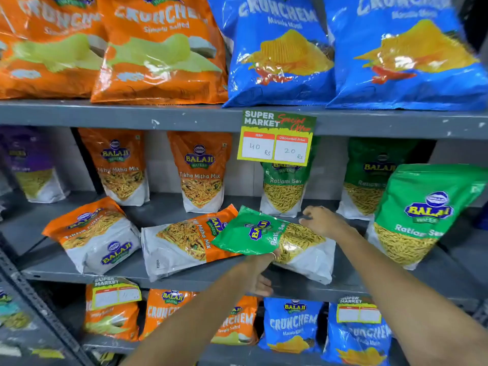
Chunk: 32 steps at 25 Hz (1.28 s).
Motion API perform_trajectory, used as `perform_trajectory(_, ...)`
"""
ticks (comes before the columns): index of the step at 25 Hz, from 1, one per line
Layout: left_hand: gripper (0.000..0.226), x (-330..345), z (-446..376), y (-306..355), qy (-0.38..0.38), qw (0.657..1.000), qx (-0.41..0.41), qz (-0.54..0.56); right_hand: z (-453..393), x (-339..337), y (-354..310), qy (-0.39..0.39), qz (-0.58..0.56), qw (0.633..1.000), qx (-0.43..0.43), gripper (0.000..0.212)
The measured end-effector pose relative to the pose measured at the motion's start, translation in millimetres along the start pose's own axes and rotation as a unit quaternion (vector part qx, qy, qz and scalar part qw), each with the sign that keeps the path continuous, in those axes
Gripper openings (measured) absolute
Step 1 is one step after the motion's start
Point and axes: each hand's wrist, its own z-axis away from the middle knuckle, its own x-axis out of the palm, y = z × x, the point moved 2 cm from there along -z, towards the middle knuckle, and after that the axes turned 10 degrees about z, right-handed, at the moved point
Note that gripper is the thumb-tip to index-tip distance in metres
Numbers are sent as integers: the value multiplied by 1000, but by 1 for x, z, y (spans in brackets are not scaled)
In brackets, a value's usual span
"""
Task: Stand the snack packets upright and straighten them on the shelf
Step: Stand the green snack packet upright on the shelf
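Observation:
A green Ratlami Sev packet (269, 233) lies flat on the grey middle shelf (184, 278), overlapping an orange Tikha Mitha Mix packet (182, 241) that also lies on its side. My left hand (260, 270) grips the green packet's near edge from below. My right hand (320, 220) rests on its far upper edge, fingers curled over it. Another orange packet (92, 236) lies tilted at the left front. A large green Ratlami Sev packet (420, 215) stands upright at the right front.
Upright orange packets (200, 173) and green packets (285, 188) line the shelf's back; a purple one (31, 165) stands far left. A price card (276, 138) hangs from the upper shelf edge. Big Crunchem bags fill the shelves above and below.

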Motion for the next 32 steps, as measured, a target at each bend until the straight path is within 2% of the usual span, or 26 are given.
perform_trajectory(2, 78, 14, -10, -3, -5, 991, 6, 132, -16, 10, 11, -51, -5, 998, 28, 46)
perform_trajectory(4, 76, 24, -20, -6, 4, 978, 20, 206, -28, 22, 18, -120, -15, 991, 49, 57)
perform_trajectory(7, 71, 36, -27, -9, 13, 966, 33, 255, -41, 43, 26, -177, -48, 981, 58, 59)
perform_trajectory(12, 48, 40, -27, -7, -3, 953, 53, 298, -43, 44, 35, -194, -169, 963, 74, 55)
perform_trajectory(15, 36, 27, -23, -9, -13, 957, 87, 278, -29, 45, 45, -219, -287, 929, 84, 47)
perform_trajectory(17, 20, 15, -19, -6, -14, 958, 121, 259, -16, 48, 50, -216, -331, 914, 90, 53)
perform_trajectory(22, 36, -10, 0, 11, -30, 967, 215, 135, 23, 42, 47, -169, -439, 879, 78, 32)
perform_trajectory(24, 36, -19, 8, 23, -32, 965, 246, 81, 34, 38, 43, -154, -476, 863, 65, 23)
perform_trajectory(29, 36, -28, 21, 52, -73, 955, 287, 14, 53, 35, 39, -94, -531, 841, 42, 42)
perform_trajectory(32, 33, -26, 22, 64, -84, 954, 288, 0, 56, 33, 41, -58, -551, 832, 35, 36)
